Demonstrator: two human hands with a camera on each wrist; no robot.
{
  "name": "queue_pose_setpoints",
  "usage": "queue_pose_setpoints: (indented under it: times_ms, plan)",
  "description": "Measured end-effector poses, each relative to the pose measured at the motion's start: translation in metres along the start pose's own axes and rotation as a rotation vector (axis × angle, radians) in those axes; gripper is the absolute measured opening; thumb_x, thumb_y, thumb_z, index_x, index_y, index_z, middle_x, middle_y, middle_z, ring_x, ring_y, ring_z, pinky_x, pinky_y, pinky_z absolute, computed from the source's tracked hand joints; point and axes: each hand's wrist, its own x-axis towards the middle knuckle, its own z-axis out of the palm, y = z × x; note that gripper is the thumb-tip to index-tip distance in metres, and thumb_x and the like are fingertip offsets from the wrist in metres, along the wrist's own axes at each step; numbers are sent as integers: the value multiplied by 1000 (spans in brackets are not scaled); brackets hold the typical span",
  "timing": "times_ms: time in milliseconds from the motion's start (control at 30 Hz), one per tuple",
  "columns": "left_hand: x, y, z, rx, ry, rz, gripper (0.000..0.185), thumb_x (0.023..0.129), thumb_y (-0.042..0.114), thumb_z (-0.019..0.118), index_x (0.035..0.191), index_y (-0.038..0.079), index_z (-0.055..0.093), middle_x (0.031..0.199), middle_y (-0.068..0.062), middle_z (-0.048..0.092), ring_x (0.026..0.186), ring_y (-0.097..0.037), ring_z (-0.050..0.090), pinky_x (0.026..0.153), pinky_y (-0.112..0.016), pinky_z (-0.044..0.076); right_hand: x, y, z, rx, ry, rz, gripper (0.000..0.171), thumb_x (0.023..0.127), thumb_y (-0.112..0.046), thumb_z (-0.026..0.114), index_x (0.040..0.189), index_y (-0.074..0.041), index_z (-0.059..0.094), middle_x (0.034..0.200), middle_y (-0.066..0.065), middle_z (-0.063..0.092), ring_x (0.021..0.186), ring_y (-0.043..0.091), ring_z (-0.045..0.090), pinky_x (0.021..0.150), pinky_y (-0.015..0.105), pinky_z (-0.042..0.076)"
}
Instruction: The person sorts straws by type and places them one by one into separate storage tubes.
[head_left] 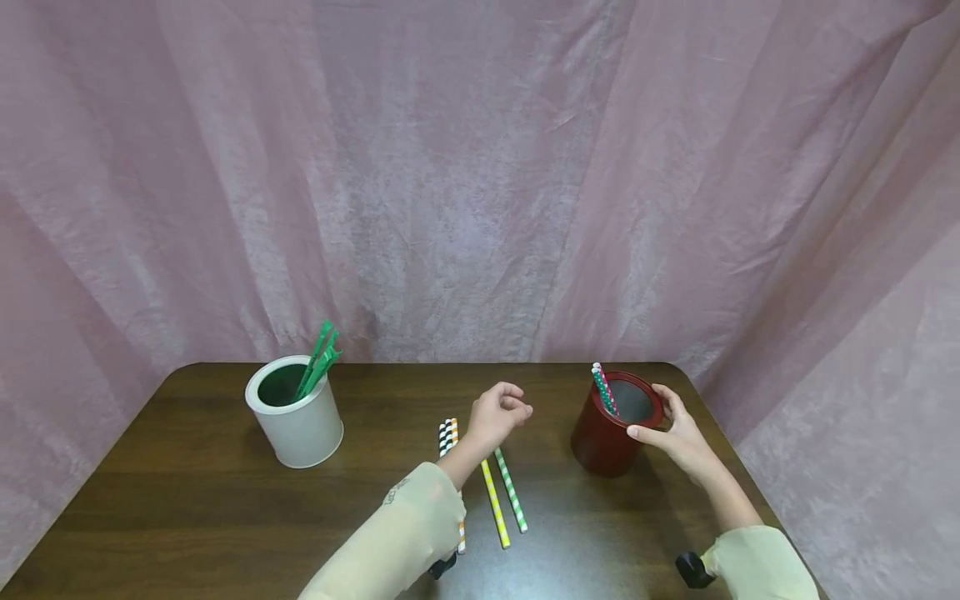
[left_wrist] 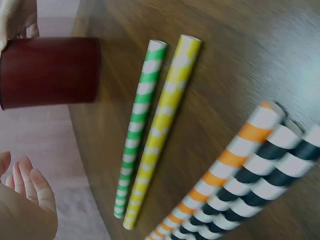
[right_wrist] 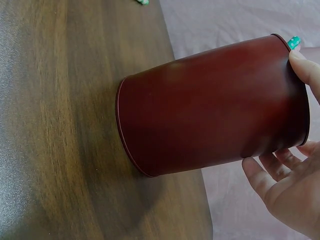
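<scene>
My right hand (head_left: 678, 437) grips a dark red canister (head_left: 606, 440) by its upper part, thumb at the near rim and fingers along the far side. Two dotted paper straws (head_left: 604, 390), one green and one red, lean inside it. Above the middle of the table hovers my left hand (head_left: 498, 415), its fingers loosely bent around nothing. Below it lie a green-striped paper straw (left_wrist: 140, 115) and a yellow paper straw (left_wrist: 162, 120). Nearby, an orange-striped paper straw (left_wrist: 220, 170) lies against black-striped paper straws (left_wrist: 245, 176). In the head view my left forearm partly covers these straws.
A white canister (head_left: 303, 432) stands at the left with several green stick-like things (head_left: 321, 364) leaning in it. The brown wooden table (head_left: 187, 500) ends at a pink curtain (head_left: 450, 208) behind and at the right.
</scene>
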Motion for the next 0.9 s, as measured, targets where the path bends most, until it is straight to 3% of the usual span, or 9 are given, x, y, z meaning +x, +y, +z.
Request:
queue_pose_setpoints:
  times_ms: [167, 633, 900]
  plan:
    - [-3, -13, -10, 17, -30, -23, 23, 75, 14, 67, 95, 8, 57, 80, -4, 65, 66, -9, 57, 60, -23, 46, 0, 1, -2, -4, -4, 3, 83, 77, -16, 66, 138, -3, 12, 136, 23, 29, 121, 34, 30, 86, 48, 37]
    - [-14, -43, -35, 146, -51, -9, 25, 76, 16, 66, 97, 4, 58, 82, -5, 64, 70, -12, 55, 60, -24, 44, 2, 2, -2, -4, -5, -1, 82, 77, -16, 66, 138, -3, 13, 135, 23, 30, 120, 34, 30, 86, 48, 37]
    - [-18, -59, -45, 99, -40, -60, 28, 76, 10, 65, 99, -2, 55, 81, -8, 62, 60, -11, 55, 53, -23, 46, 2, 4, -2, -7, -6, 2, 82, 77, -18, 66, 138, -4, 13, 134, 23, 30, 120, 34, 30, 87, 51, 36]
